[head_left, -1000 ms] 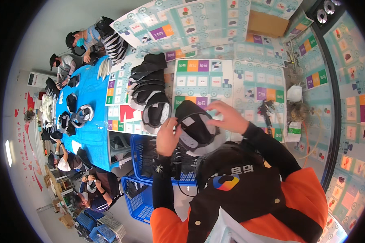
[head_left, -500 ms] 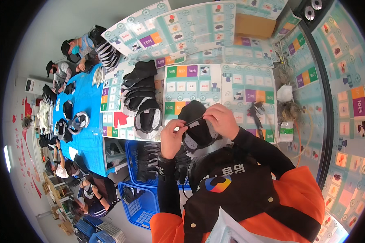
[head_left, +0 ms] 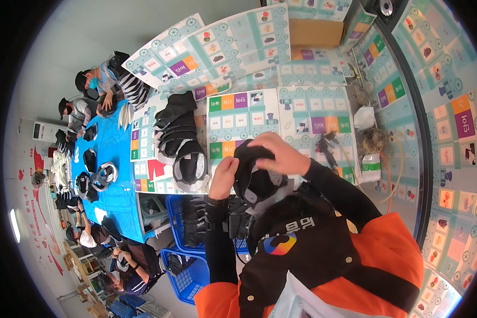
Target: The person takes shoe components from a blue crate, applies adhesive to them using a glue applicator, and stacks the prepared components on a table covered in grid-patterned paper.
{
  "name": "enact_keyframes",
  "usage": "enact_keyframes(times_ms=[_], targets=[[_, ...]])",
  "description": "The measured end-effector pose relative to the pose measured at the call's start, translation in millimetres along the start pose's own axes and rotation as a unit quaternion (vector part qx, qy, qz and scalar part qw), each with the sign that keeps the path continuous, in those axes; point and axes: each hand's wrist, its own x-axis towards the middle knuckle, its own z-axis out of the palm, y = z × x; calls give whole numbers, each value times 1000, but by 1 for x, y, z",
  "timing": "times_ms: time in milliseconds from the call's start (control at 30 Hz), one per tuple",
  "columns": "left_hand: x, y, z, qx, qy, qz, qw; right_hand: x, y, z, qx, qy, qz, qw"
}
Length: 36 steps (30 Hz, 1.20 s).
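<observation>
A black cap (head_left: pixel 249 172) is held upturned in front of my chest at the table's near edge. Its dark hollow faces up, and a greyish edge shows near my apron. My left hand (head_left: pixel 224 177) pinches the cap's left edge, fingers closed. My right hand (head_left: pixel 282 155) lies over the far right edge, its fingers curled over the rim and the thumb toward the hollow. A row of nested black caps with grey inner parts (head_left: pixel 191 165) lies on the table just left of my hands.
The table (head_left: pixel 270 127) is covered with printed sheets. A black gun-shaped tool (head_left: pixel 327 150) lies on its right side. Blue baskets (head_left: pixel 188 278) with dark goods stand below left. Co-workers handle caps around a blue-covered table (head_left: pixel 116 185). A dark post (head_left: pixel 416 106) rises at right.
The small pale patch at the cap's edge no longer shows. My right hand has shifted left over the cap, its fingers now curled across the rim. The view has moved slightly.
</observation>
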Motion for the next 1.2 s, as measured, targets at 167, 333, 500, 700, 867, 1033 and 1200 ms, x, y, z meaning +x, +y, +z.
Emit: enact_keyframes(times_ms=[167, 333, 500, 700, 867, 1033, 1200], targets=[[14, 22, 11, 20, -59, 29, 998, -5, -11, 10, -250, 24, -43, 967], [-32, 22, -7, -89, 47, 141, 985, -27, 33, -15, -234, 203, 55, 949], [-52, 10, 22, -62, 62, 89, 992, -52, 52, -1, -51, 243, 255, 935], [6, 39, 56, 336, 94, 134, 927, -149, 166, 16, -182, 103, 241, 948], [47, -15, 92, 452, 35, 106, 885, -213, 208, 2, -371, 110, 459, 800], [66, -34, 114, 489, -14, 166, 856, -248, 225, -15, -369, 121, 468, 794], [78, -24, 119, 524, -91, 137, 836, -243, 227, -31, -436, 14, 493, 753]])
